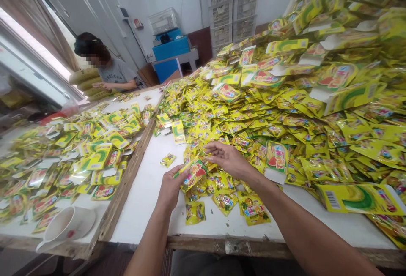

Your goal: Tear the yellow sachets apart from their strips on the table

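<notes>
Holding hand: the left hand (173,185) is clamped on a yellow-and-green carton (194,175), its thumb over the near left part.
Facing hand: the right hand (230,158) is just beside the carton's upper right end, fingers loosely bent and partly spread; whether they touch the carton or a sachet cannot be told.
Carton: tilted, between the 2 hands and over the near sachets, its printed face (a red shape beside lettering) turned upward.
Near sachets: 3 yellow sachets (224,204) lie toward the front edge of the white tabletop (144,202).
Stray sachet: 1 small sachet (168,160) lies apart, left of the carton.
Heap: a large sachet heap (272,128) rises to the right and rear, with open-flapped cartons (275,157) on it.
Divider: a wooden strip (125,191) separates the heap from a carton pile (95,153) at left.
Mug: a white mug (63,227) stands near the front left corner.
Background: 1 person (120,71) in a grey shirt is beyond the carton pile.
</notes>
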A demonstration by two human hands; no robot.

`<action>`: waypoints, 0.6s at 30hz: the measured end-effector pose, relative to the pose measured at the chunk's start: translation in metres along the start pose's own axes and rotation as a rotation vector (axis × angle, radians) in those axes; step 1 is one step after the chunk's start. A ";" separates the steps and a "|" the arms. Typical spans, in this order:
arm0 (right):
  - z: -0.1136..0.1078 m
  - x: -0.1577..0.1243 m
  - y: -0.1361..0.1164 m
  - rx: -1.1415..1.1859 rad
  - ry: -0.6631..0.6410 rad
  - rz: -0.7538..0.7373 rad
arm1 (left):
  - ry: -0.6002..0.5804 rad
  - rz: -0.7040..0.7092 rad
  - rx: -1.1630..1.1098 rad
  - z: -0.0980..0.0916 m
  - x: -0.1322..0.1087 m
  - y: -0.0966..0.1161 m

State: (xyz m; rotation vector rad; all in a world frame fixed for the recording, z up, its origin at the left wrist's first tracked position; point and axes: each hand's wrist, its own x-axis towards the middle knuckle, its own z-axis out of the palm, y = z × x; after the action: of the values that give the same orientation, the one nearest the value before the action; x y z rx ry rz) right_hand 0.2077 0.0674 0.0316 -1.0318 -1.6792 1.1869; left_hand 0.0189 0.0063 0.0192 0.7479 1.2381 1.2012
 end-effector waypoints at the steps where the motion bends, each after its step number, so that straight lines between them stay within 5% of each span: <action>1: 0.000 0.001 0.001 0.042 0.009 0.000 | -0.009 0.006 0.010 -0.001 -0.001 0.001; 10: 0.013 -0.004 -0.003 0.001 0.120 -0.001 | 0.021 -0.026 -0.107 0.005 -0.005 -0.001; 18: 0.021 -0.011 -0.006 0.003 -0.046 0.089 | 0.081 -0.013 -0.183 0.021 -0.003 -0.003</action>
State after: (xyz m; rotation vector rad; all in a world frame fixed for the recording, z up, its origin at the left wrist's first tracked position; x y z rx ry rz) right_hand 0.1905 0.0499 0.0311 -1.0942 -1.6812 1.2793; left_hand 0.0398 0.0062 0.0218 0.5602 1.1781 1.3252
